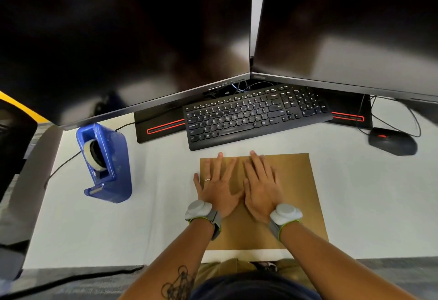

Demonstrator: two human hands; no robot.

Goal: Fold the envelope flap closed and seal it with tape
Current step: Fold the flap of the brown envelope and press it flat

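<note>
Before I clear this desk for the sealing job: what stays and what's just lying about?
For the job: envelope, tape dispenser, left hand and right hand flat on the envelope.
Lying about: keyboard, mouse, monitors.

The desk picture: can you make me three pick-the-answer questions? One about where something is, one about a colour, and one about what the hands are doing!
1. Where is the tape dispenser?
A. left of the envelope
B. on the keyboard
C. under the envelope

2. What colour is the tape dispenser?
A. red
B. blue
C. green

3. What are the hands doing?
A. typing
B. holding the mouse
C. lying flat on the envelope

Answers:
1. A, it stands on the desk, apart from the brown envelope and to its left.
2. B, its body is blue.
3. C, the left hand and right hand press open palms on the envelope; the keyboard and mouse are untouched.
</note>
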